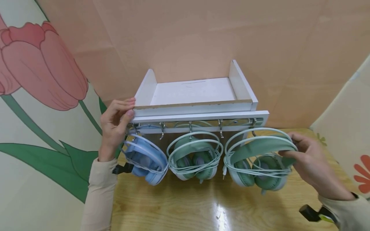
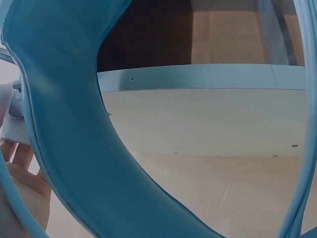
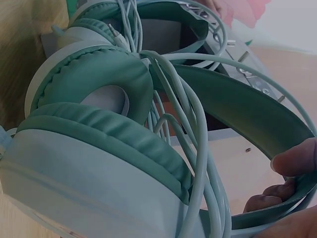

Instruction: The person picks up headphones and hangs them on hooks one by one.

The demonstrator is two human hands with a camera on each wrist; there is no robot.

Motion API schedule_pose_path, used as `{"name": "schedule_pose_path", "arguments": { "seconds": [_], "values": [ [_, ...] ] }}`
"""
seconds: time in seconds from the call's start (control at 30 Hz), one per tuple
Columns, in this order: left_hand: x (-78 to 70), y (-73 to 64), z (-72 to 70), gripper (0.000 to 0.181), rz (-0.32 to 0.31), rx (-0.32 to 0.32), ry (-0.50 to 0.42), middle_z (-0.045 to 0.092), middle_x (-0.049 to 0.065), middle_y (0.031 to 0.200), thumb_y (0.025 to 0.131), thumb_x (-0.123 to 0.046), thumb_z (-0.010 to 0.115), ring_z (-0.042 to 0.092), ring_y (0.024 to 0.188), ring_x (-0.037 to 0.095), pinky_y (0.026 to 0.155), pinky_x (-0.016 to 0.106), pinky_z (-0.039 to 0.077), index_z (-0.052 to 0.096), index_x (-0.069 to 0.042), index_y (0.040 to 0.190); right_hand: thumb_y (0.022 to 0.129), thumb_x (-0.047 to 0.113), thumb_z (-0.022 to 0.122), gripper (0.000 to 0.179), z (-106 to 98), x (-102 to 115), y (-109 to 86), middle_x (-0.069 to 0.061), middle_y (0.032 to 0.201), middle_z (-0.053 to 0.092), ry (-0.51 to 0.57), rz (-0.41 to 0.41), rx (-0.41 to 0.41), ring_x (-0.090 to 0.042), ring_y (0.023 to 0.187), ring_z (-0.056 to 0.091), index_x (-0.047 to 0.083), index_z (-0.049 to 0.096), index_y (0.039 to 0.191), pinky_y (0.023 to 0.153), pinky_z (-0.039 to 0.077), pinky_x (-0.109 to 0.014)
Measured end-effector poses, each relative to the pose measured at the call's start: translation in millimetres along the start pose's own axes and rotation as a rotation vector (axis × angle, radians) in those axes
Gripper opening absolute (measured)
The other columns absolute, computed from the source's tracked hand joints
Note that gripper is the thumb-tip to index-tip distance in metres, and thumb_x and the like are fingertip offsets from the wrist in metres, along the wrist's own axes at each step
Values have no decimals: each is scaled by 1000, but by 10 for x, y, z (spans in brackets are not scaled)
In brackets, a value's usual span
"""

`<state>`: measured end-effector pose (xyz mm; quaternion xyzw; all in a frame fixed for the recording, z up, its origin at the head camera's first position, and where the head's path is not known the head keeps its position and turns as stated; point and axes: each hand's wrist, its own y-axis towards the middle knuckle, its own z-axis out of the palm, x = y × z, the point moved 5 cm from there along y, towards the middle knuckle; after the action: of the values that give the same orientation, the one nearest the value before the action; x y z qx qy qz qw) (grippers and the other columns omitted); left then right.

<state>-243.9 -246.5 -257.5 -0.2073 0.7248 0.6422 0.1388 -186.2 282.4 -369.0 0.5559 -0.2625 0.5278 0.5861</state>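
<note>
A white shelf (image 1: 190, 110) with a row of metal hooks (image 1: 221, 128) under it stands in the head view. At its left front corner my left hand (image 1: 114, 126) grips the edge, thumb in front. My right hand (image 1: 310, 162) holds a pair of green headphones (image 1: 265, 180) by the headband, at the right end of the hooks. Their cable (image 3: 198, 144) is coiled around them. Whether a hook bears their headband I cannot tell. Green headphones (image 1: 208, 168) hang at the middle, and blue headphones (image 1: 144, 152) hang at the left, near my left wrist.
A wooden tabletop (image 1: 173, 205) lies below the headphones. Behind the shelf is a tan paper-like backdrop (image 1: 185, 35). Panels with a painted tulip (image 1: 43, 64) on the left and a red flower (image 1: 364, 175) on the right flank the workspace.
</note>
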Motion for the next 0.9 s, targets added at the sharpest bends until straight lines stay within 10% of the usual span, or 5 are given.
{"name": "schedule_pose_path", "arguments": {
  "seconds": [0.9],
  "values": [
    [-5, -11, 0, 24, -5, 5, 7, 75, 7, 115, 101, -5, 71, 70, 125, 29, 114, 40, 56, 67, 18, 107, 87, -36, 44, 45, 52, -27, -8, -3, 98, 75, -70, 5, -8, -11, 89, 69, -2, 68, 104, 70, 59, -23]
  ]
}}
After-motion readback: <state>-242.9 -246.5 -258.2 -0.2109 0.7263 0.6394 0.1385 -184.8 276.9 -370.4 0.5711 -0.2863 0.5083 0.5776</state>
